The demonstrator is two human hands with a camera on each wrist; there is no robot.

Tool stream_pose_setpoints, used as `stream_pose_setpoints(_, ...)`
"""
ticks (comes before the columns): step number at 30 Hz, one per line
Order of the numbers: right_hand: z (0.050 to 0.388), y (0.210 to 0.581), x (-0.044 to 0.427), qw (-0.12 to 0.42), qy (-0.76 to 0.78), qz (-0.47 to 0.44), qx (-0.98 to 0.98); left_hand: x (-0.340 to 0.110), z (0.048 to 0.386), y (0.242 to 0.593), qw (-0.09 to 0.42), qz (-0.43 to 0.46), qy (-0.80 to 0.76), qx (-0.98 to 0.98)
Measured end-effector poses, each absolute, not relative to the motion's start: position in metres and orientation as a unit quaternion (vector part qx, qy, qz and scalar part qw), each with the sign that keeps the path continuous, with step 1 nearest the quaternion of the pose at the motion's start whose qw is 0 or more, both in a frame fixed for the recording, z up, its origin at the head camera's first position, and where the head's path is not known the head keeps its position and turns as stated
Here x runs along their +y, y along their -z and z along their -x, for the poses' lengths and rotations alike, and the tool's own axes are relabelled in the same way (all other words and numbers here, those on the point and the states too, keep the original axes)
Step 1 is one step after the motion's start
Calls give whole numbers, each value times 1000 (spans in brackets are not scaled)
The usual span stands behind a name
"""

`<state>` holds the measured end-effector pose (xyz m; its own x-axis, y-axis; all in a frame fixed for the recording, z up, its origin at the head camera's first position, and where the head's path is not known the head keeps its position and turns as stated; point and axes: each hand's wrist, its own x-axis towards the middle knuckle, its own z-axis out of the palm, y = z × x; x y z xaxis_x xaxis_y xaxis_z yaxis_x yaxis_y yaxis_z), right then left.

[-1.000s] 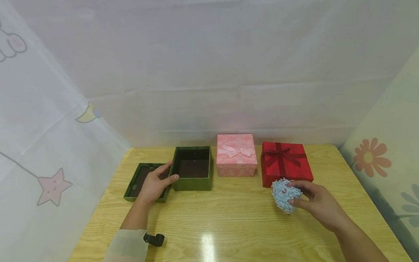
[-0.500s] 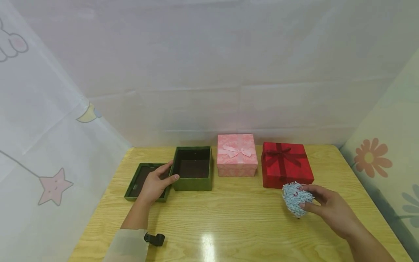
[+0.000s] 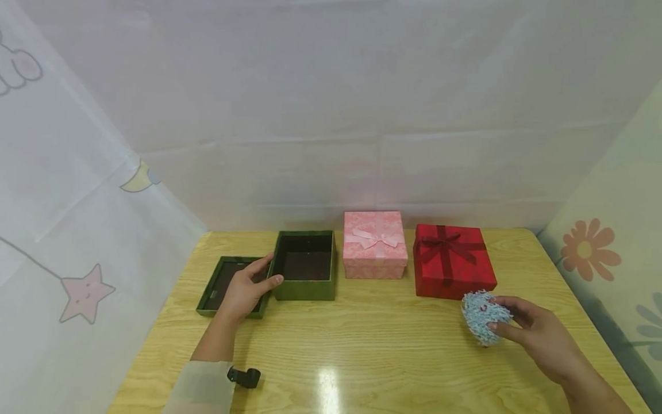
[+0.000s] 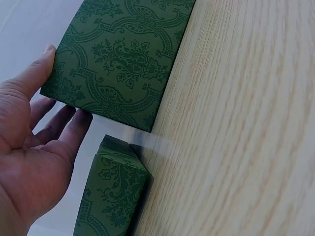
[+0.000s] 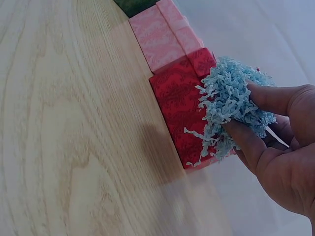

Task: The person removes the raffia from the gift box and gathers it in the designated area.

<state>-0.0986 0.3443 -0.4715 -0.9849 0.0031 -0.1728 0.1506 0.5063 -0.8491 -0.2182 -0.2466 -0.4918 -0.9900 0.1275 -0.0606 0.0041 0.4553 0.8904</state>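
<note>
Passable across table between left hand and right hand, and from above into green box; blocked behind by pink box and red box, leftward by lid

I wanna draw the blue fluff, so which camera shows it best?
The right wrist camera: the blue fluff looks big and clearly curly in the right hand. The head camera shows it smaller, by the red box. The left wrist camera misses it.

Pink box, pale bow on top, beside red box with dark ribbon; both on wood-grain counter. Pale backdrop behind; printed flower far right.
</note>
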Motion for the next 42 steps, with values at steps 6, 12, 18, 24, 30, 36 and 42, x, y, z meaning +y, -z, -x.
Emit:
stream_pose_setpoints(6, 98, 480, 356, 68, 500, -45, 862, -240, 209, 472, 60, -41, -514, 855)
stream_pose_setpoints(12, 99, 484, 370, 74, 476, -56, 875, -239, 208, 470, 59, -46, -522, 850)
stream_pose_setpoints(18, 98, 488, 383, 65, 460, -67, 883, -246, 216, 487, 55, -47, -523, 849)
stream_pose_setpoints(24, 99, 493, 395, 45, 479, -76, 873, -254, 225, 507, 40, -54, -517, 854)
stream_pose_setpoints(30, 104, 500, 407, 47, 451, -87, 887, -254, 224, 507, 41, -53, -515, 855)
stream_pose_setpoints(36, 110, 508, 410, 34, 400, -99, 911, -251, 223, 501, 51, -41, -512, 856)
stream_pose_setpoints(42, 111, 515, 409, 20, 385, -92, 918, -251, 223, 500, 54, -41, -512, 857)
